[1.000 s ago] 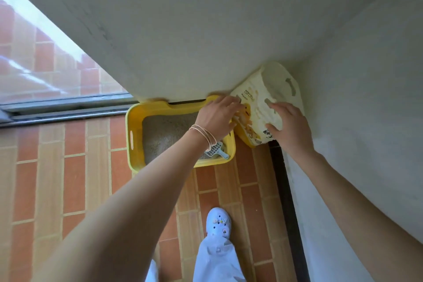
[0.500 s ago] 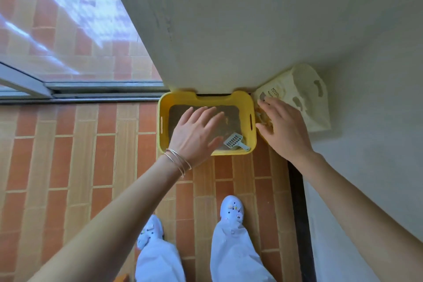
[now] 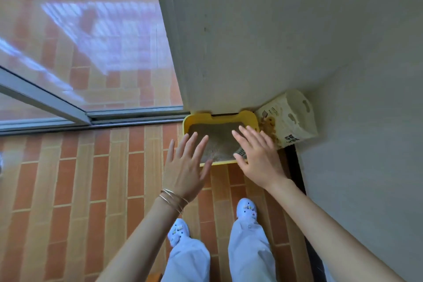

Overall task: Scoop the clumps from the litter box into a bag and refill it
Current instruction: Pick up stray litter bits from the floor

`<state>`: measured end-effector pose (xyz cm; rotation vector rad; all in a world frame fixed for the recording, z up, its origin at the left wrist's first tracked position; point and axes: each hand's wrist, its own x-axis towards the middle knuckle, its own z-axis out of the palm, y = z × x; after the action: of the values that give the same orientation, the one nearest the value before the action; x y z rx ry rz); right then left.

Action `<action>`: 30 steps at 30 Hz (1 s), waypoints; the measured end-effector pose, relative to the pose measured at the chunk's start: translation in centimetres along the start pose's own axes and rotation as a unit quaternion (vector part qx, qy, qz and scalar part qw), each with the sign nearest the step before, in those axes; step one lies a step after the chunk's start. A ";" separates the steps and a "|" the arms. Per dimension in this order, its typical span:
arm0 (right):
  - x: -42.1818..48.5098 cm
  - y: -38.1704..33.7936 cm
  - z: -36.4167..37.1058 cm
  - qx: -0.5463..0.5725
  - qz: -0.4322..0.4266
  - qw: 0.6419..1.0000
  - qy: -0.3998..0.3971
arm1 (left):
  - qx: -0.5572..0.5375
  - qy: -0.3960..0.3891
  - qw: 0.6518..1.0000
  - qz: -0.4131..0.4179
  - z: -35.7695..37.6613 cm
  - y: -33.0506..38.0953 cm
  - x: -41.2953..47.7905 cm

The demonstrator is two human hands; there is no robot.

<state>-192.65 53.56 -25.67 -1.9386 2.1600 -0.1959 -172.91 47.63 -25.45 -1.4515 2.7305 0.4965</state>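
In the corner where the white wall (image 3: pixel 274 41) meets the tiled floor (image 3: pixel 114 178), the yellow litter box (image 3: pixel 250 117) sits hard against the wall with grey litter showing inside. The printed litter bag (image 3: pixel 295 119) leans at the box's three o'clock, touching its rim or just beside it; I cannot tell which.

Both hands are empty and spread wide. The left hand (image 3: pixel 185 168) hovers over the box's seven o'clock corner. The right hand (image 3: pixel 259 159) covers the five o'clock corner, its straight fingers pointing toward twelve. Whether either one touches the rim is not clear from here. A slotted scrap of what looks like the scoop (image 3: pixel 240 151) peeks out beside the right fingers.

A few things worry me:
- **Spilled litter:** If the box gets dragged toward six o'clock by its low near edge, a jerk could slop litter onto the tiles, right at the white shoes (image 3: pixel 247 209).
- **Tipping bag:** The bag seems propped partly by the box. Move the box and the bag may tip over, and it would spill if its top is open, which I can't make out.
- **Nowhere for the clumps:** I see no waste bag anywhere, so anything scooped now would have nowhere to go.
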 end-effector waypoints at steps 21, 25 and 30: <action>2.4 -18.3 -6.4 -0.010 -0.134 0.990 -0.040 | 0.026 0.022 0.994 -0.108 -11.7 -13.4 -10.6; 5.1 -18.3 -4.0 -0.003 -0.145 0.987 -0.062 | 0.021 0.018 0.990 -0.139 -8.9 -15.6 -10.3; 8.6 -17.3 0.1 0.010 -0.158 0.984 -0.078 | -0.044 -0.008 0.982 -0.185 -3.0 -17.4 -6.6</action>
<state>-176.82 43.07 -22.10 -2.1977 1.7400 -0.1132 -154.61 43.07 -26.29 -1.9066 2.3676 0.6090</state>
